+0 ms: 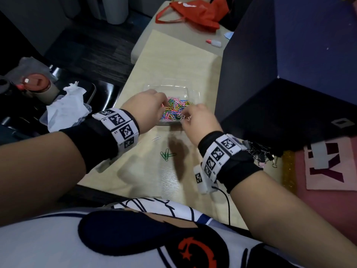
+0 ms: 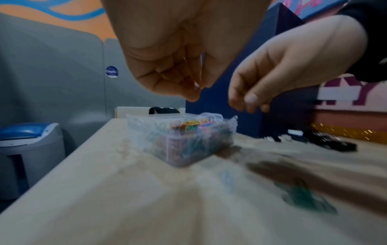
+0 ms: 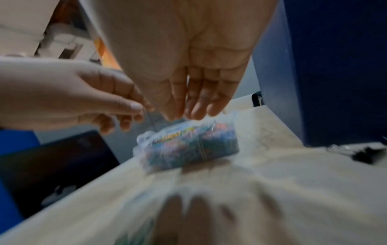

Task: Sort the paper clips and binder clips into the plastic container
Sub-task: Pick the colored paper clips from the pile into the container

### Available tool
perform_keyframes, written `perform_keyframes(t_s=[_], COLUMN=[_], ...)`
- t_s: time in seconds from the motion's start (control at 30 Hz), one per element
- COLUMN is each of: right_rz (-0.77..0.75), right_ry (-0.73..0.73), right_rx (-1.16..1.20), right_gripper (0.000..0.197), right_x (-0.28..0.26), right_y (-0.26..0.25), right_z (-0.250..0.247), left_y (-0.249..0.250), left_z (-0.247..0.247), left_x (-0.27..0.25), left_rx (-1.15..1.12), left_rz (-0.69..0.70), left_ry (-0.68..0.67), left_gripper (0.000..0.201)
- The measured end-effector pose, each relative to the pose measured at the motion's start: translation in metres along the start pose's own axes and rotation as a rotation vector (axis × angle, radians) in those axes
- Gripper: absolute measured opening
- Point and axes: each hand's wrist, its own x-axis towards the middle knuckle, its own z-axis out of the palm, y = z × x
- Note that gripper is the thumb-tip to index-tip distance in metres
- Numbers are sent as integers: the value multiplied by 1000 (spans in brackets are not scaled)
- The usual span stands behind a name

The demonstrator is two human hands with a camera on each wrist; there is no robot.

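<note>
Your left hand (image 1: 144, 105) and right hand (image 1: 199, 120) hover over the container (image 1: 190, 93), fingers (image 2: 189, 94) bunched; whether they pinch clips, you cannot tell. Green clips (image 1: 166, 154) lie at 6 o'clock of it, binder clips (image 1: 259, 151) at 4. Clips are light, slippery, tangling: pinch the wire loops.

Both hands crowded the mouth of the plastic container (image 1: 170, 88), the left hand (image 1: 144, 107) over its left side and the right hand (image 1: 199, 120) at its near right corner. A dark blue partition (image 1: 270, 64) walled off the desk (image 1: 173, 59) on the right. Beyond the container the desk lay open. Nearer, green paper clips (image 1: 166, 154), a white clip (image 1: 156, 138) and, probably, binder clips (image 1: 260, 151) by the partition lay in the way.
</note>
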Motion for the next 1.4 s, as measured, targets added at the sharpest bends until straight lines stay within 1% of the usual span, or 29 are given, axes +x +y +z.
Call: perform_keyframes(t_s=[0.07,0.13,0.2,0.23,0.3,0.33,0.4,0.57,0.7,0.83,0.9,0.97,1.0,1.03,1.13,1.17,1.2,1.27,1.33,1.37,1.4], right_rz=[-117,-257,-370,-398,-407,-394,-368,-265,-176,-107,-56,1,26,38,9,-2,-5,23,88,130,176], right_ry=[-189,-330,-381,-392,-389,-375,-352,-323,-269,-288,-312,-317,-293,-238,53,123,152,116,41,-22,-123], right_rx=[-76,-123,-194,-230,-234,-213,-192,-188,-254,-311,-315,-258,-212,-157,48,102,133,124,67,28,-36], right_gripper=[32,40,46,47,42,38,34,31,26,28,27,26,23,20,14,16,17,17,15,14,14], right_x=[-12,-26,-38,-42,-47,-47,-47,-45,-42,-39,-37,-34,-31,-29,-16,-12,-8,-5,-6,-9,-11], right_y=[1,3,6,8,15,19,26,29,26,25,23,19,16,12,1,-1,-3,-3,1,3,4], right_z=[17,36,52,58,64,65,66,65,60,54,51,44,39,33,12,5,-1,-6,-5,-2,2], left_y=[-2,-4,-8,-10,-14,-16,-18,-16,-10,-3,-4,-8,-9,-10,-11,-11,-11,-10,-10,-10,-10], left_z=[7,19,31,37,46,50,52,51,48,42,42,43,44,44,44,45,46,47,47,47,47], left_x=[-7,-17,-27,-32,-38,-40,-39,-34,-34,-33,-31,-30,-30,-29,-26,-25,-24,-22,-20,-19,-18], left_rx=[39,114,194,248,366,396,391,427,539,639,625,570,541,516,479,488,502,530,549,550,549], left_rz=[18,43,59,79,147,164,137,96,129,174,163,139,123,101,26,14,13,22,31,33,31], left_ry=[-50,-181,-301,-343,-399,-416,-423,-445,-483,-513,-522,-512,-490,-463,-407,-410,-419,-434,-453,-465,-478], left_gripper=[25,24,26,27,30,30,27,21,21,26,26,23,20,18,22,22,22,18,19,20,21])
